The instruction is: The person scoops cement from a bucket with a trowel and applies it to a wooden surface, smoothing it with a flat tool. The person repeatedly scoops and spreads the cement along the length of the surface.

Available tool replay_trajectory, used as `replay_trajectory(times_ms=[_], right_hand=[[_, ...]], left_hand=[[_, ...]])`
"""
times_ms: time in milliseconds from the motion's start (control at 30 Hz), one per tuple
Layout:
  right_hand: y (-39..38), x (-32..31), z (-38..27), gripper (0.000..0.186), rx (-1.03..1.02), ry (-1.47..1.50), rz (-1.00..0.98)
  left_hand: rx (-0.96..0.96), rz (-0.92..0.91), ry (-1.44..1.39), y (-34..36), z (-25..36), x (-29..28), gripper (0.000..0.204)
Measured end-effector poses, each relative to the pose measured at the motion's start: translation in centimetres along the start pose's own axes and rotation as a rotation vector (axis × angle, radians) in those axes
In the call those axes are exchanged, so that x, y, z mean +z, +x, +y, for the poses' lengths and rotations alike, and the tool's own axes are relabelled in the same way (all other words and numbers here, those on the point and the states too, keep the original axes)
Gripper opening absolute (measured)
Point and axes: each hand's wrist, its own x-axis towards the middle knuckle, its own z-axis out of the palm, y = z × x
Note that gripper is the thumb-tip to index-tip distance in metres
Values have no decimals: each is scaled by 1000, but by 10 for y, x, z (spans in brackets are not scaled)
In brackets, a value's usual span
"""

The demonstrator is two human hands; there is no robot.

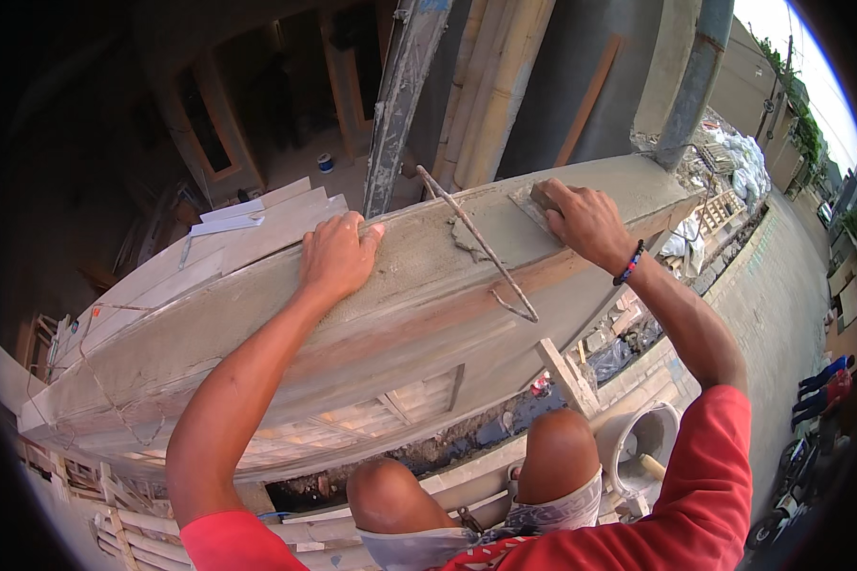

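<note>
My right hand (pixel 583 221) is closed around the handle of a flat plastering trowel (pixel 533 211). The trowel's blade lies against the wet grey top of a long concrete ledge (pixel 428 249). My left hand (pixel 338 255) is braced on the same ledge, its fingers curled over the far edge and the thumb pointing right. Between the hands, a bent steel rod (pixel 486 246) crosses the ledge and hooks over its near side. A rough patch of mortar (pixel 468 238) shows beside the rod.
Boards (pixel 257 228) lie beyond the ledge at left. An upright metal post (pixel 405 105) and a pipe (pixel 700 76) rise at its far side. My knees are above bamboo poles (pixel 476 490), next to a bucket (pixel 638 447). A street (pixel 780 276) with people runs along the right.
</note>
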Motion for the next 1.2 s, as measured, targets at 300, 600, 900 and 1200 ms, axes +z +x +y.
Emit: replay_trajectory(times_ms=[300,600,900,1200], right_hand=[[-25,-31,113,37,291,-259,49],[-5,-41,-21,38,-1,211,-27],[18,6,-66,32,-400,20,-10],[55,39,-12,25,-222,-56,83]], left_hand=[[24,33,9,0,4,6,48],[-9,7,36,-2,0,0,49],[-17,-9,43,-3,2,-4,48],[3,21,8,-4,0,2,47]])
